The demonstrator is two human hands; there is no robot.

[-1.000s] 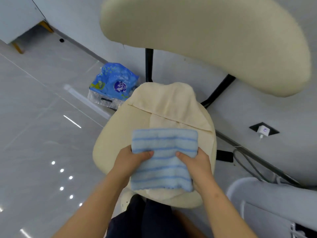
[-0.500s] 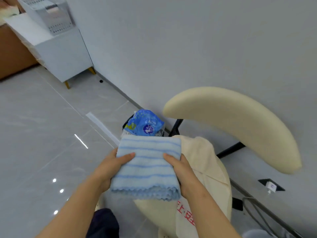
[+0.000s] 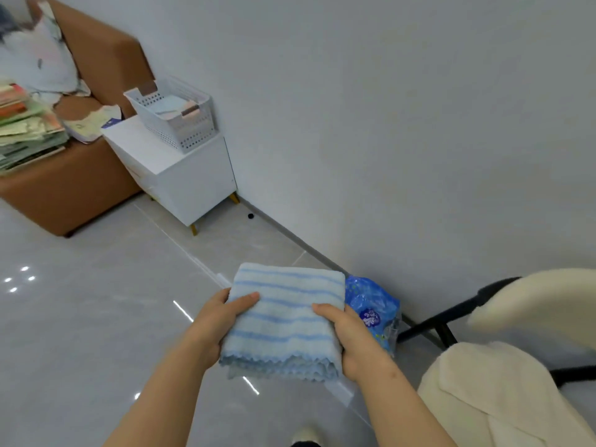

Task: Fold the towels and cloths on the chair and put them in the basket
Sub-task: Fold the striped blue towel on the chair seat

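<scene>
A folded blue-and-white striped towel (image 3: pixel 285 321) is held in the air over the floor, away from the chair. My left hand (image 3: pixel 219 325) grips its left edge, thumb on top. My right hand (image 3: pixel 351 337) grips its right edge the same way. The cream chair (image 3: pixel 541 304) is at the lower right, and a cream cloth (image 3: pixel 496 395) lies on its seat. A white perforated basket (image 3: pixel 180 125) stands on a white cabinet far off at the upper left, with some folded pieces inside.
The white cabinet (image 3: pixel 180 179) stands against the wall beside a brown sofa (image 3: pixel 74 185) piled with books and papers (image 3: pixel 25 130). A blue plastic pack (image 3: pixel 371 308) lies on the floor by the wall, just behind the towel. Glossy grey floor tiles stretch between me and the cabinet.
Both hands lifted the folded towel off the chair seat and carried it left. My view swung up and left, bringing the basket, cabinet and sofa into sight.
</scene>
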